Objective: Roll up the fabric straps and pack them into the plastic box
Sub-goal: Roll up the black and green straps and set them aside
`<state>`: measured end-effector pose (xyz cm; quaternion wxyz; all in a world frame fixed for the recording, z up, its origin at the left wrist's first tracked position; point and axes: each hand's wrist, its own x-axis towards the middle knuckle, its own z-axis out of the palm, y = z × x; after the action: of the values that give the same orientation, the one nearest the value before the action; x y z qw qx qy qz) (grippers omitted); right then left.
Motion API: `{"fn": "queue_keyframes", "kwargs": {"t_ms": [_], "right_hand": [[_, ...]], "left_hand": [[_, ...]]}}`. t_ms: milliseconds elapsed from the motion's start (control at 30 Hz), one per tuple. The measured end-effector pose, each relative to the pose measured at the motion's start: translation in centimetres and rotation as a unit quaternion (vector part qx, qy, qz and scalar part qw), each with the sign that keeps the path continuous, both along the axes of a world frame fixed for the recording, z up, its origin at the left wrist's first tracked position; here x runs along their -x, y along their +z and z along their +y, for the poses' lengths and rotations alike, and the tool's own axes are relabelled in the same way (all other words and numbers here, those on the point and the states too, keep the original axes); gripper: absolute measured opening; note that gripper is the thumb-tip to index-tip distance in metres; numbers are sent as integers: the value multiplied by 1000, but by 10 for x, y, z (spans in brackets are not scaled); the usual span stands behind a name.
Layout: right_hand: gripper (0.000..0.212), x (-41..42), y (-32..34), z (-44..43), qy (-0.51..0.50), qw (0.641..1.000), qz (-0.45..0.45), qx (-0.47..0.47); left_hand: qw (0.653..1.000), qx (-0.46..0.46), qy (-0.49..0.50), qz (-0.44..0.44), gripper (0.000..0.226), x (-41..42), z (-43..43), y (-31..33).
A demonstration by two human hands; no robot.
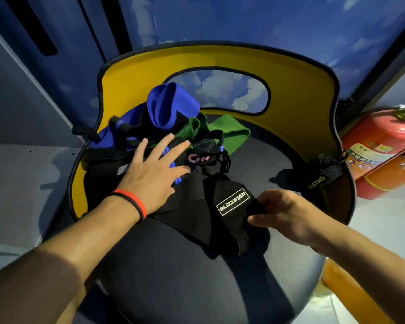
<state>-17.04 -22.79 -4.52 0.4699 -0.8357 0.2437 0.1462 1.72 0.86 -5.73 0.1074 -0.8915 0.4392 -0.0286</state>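
Grey ledge (21, 174): plain flat surface way out past the left hand, just some shadow on it
Wristband (136, 202): red and black, sitting on the left wrist
Left hand (150, 174): palm down, fingers straight and fanned wide, pressing flat on top of the strap pile (103, 169), so it's not gripping anything
Strap pile: loose tangle of mostly black straps, under and around the left hand, heaped on the chair seat (173, 277)
Blue strap (168, 106): just beyond the left hand's fingertips, one end curling up above the rest of the heap
Pink-lettered strap (198, 158): black, right at the tips of the left hand's fingers, lettering half folded so I can't read it
Green strap (229, 134): beyond the hands and a bit to the right of the left one, lying loose at the back of the seat
Chair back (290, 90): yellow, with a cut-out hole in it, curving around behind everything, well past both hands
BLIZZSTAR strap (232, 202): black, flat and unrolled, lying between the two hands with its label facing up
Right hand (288, 213): fingers curled, thumb and fingers pinching the right end of the BLIZZSTAR strap
XUEYING roll (323, 174): black strap already wound up tight, just beyond the right hand, by the seat's right edge
Fire extinguishers (379, 141): two red ones lying on their sides, off to the right of the right hand, outside the chair
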Motion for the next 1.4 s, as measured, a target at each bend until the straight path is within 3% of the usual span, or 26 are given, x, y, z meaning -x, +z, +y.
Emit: {"fn": "queue_keyframes", "kwargs": {"t_ms": [233, 400, 567, 633, 733, 800, 933, 1000, 1100, 1200, 1300, 1333, 1400], "right_hand": [[18, 17, 3, -17, 128, 976, 71, 163], [23, 26, -9, -23, 148, 958, 80, 233], [27, 30, -17, -28, 98, 962, 59, 246], [26, 29, -17, -29, 87, 963, 49, 251], [25, 27, -17, -28, 80, 965, 48, 245], [25, 26, -17, -26, 70, 969, 44, 232], [26, 23, -19, -24, 60, 973, 45, 216], [26, 24, -20, -24, 65, 973, 50, 214], [25, 28, -21, -27, 75, 972, 49, 218], [25, 29, -21, -29, 73, 972, 37, 218], [26, 29, -22, -31, 74, 968, 24, 238], [26, 29, -23, -31, 78, 965, 24, 250], [27, 28, -25, -31, 90, 957, 32, 274]], "left_hand": [[1000, 4, 20, -1, 58, -8, 3, 1], [1000, 2, 29, -3, 55, -8, -1, 3], [1000, 3, 18, 9, 42, 3, -5, 2], [999, 34, 3, 19, 36, 6, -5, 6], [984, 162, -61, 32, 24, 23, -11, 9], [970, 209, -94, 80, 45, 49, -20, 11], [985, -11, -101, 142, 92, 94, -25, 4], [986, -41, -89, 135, 79, 91, -23, -2], [994, 31, -49, 96, 60, 74, -21, 7], [975, 141, 54, 165, 36, 54, -8, 16], [941, 191, 153, 235, 12, 39, 7, 22], [925, 210, 180, 259, 11, 37, 10, 23], [900, 247, 203, 298, 43, 34, 15, 22]]}}
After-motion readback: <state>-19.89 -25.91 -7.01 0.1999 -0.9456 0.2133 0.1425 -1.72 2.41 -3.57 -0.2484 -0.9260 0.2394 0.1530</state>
